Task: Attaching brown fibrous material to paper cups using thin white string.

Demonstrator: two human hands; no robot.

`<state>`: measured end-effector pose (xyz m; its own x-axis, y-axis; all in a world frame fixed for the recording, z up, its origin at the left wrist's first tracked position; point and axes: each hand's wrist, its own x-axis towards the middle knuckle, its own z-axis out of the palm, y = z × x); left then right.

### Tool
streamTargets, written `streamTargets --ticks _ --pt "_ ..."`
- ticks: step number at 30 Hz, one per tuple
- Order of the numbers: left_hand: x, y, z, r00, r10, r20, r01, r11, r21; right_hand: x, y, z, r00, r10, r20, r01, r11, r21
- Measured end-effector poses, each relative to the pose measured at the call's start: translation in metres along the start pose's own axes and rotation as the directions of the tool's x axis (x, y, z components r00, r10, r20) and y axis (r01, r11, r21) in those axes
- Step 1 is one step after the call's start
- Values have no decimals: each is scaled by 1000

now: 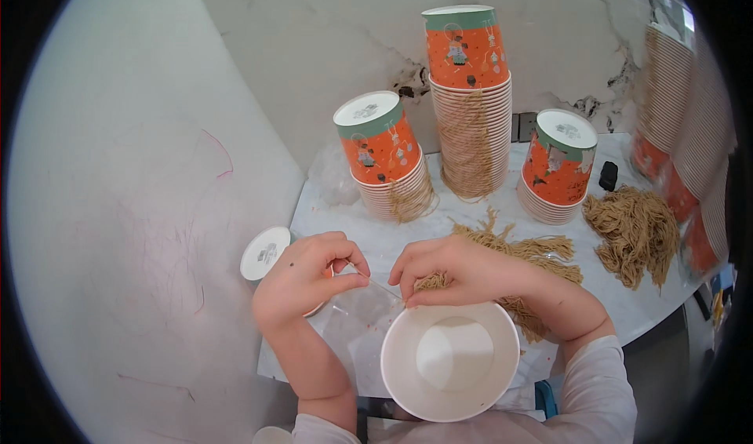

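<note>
Near the cup (398, 365), left hand (310, 267) pressed thumb to finger; right hand (463, 273), couldn't tell. Cup looked light, dentable; rim suited holding.

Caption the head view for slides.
Left hand and right hand near a round white-lined paper bucket, with stacked orange-and-green paper buckets and tan stringy bundles beyond.

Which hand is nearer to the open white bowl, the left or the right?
Right. The right hand is at the far rim of the white bowl; the left hand is apart from it, beyond and to its left.
</note>
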<state>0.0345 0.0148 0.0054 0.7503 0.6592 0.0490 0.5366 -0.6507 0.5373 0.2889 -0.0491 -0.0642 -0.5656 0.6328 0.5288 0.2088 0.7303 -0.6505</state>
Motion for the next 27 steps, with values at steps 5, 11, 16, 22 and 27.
streamTargets --ticks 5,11,16,22,27 --pt "8 7 4 997 70 42 -68 997 -39 6 -4 -2 917 394 66 -396 876 275" --pt "14 9 14 993 71 90 -74 997 22 4 7 -1 881 471 44 -409 714 568" --pt "12 12 14 996 28 91 -31 999 39 1 -3 -3 838 528 -137 -504 846 173" --pt "21 14 22 982 185 -27 -186 979 -87 0 -14 -3 836 508 -208 -528 848 -48" --pt "26 20 25 997 6 75 2 995 -100 0 -17 -1 851 470 -233 -504 857 -113"
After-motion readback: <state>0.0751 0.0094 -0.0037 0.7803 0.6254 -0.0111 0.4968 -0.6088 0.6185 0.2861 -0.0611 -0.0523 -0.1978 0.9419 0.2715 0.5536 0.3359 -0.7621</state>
